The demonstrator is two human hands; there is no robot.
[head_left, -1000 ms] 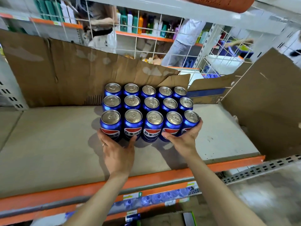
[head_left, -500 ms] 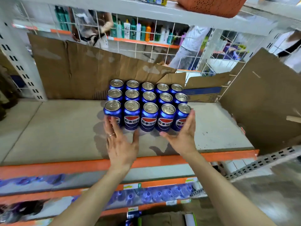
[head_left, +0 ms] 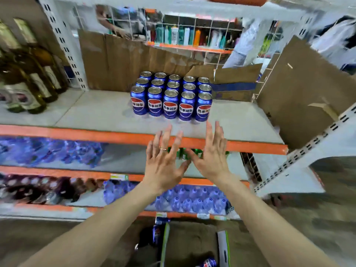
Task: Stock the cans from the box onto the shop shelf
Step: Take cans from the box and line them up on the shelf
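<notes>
**Fifteen cans on the shelf, both hands free**

A block of blue aluminium drink cans with red-white-blue logos (head_left: 171, 97) stands upright on the grey shop shelf with an orange front rail (head_left: 92, 108), three rows deep and five across, cans touching one another. Behind them leans a sheet of brown corrugated cardboard (head_left: 119, 60), and a larger cardboard panel (head_left: 300, 97) stands at the right end of the shelf.

The left hand (head_left: 163, 164) and the right hand (head_left: 213, 158) hang in front of the orange rail, just short of the cans and apart from them. Each grip is wide open, fingers spread and straight, holding nothing; a ring sits on one left finger.

Low in the view lies the open brown cardboard box (head_left: 192, 245), with a few blue cans showing at its edges. Dark glass bottles (head_left: 32, 87) stand at the far left.
</notes>
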